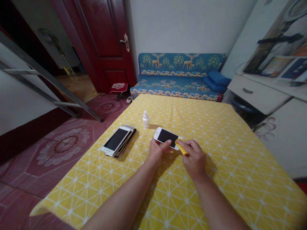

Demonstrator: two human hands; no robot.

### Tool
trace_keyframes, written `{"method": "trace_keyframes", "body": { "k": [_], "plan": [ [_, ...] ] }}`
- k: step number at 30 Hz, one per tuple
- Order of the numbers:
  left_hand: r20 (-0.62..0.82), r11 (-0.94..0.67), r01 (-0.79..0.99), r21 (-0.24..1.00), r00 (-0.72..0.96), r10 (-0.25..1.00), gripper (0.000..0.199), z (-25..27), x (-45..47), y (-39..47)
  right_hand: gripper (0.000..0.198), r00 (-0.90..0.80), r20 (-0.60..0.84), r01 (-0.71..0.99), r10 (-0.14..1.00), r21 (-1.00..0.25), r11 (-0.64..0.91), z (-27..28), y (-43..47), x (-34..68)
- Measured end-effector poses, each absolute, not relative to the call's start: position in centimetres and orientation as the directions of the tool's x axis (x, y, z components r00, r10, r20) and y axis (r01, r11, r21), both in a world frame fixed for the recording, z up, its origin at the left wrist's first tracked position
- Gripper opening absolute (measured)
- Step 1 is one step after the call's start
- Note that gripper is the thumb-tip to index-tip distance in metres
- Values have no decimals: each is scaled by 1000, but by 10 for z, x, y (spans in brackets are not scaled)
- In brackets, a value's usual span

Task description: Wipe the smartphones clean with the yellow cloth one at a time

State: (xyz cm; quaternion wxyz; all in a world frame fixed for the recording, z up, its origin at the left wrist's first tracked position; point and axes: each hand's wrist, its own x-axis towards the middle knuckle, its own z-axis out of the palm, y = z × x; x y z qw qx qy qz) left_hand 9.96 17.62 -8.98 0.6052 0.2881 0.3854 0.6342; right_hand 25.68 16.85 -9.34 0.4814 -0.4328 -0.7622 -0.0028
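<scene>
A white smartphone (166,136) with a dark screen lies sideways in my left hand (157,149), whose thumb rests over the screen's lower edge. My right hand (195,158) pinches a yellow cloth (182,147). The cloth touches the right end of the phone's face. Beyond the phone, a small white bottle (146,120) stands upright with its cap on. To the left sits a stack of phones (117,141), a white one with a black screen on top.
The table wears a yellow cloth with white lines (169,194). Behind it is a blue patterned sofa (168,83). A ladder (55,84) leans at the left, near a red stool (118,87) and a red door (103,35). White drawers (255,92) stand at the right.
</scene>
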Motion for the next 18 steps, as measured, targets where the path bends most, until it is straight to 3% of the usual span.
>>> {"method": "trace_keyframes", "body": {
  "k": [3,8,10,14,18],
  "plan": [
    [-96,48,-485,873,-74,993,49,-90,102,174,57,-80,744,703,664,-430,567,-96,171,260],
    [-98,12,-527,850,-135,986,48,-90,100,176,54,-211,711,652,671,-409,639,-98,166,250],
    [-86,18,-506,863,-112,990,48,-91,99,176,55,-181,694,651,697,-447,614,-98,167,250],
    [-90,90,-460,883,22,996,51,-93,100,174,46,99,630,565,770,-673,478,-100,175,261],
    [-102,113,-513,851,49,994,50,-92,102,174,26,389,289,212,875,-952,221,-106,181,263]
  ]
}}
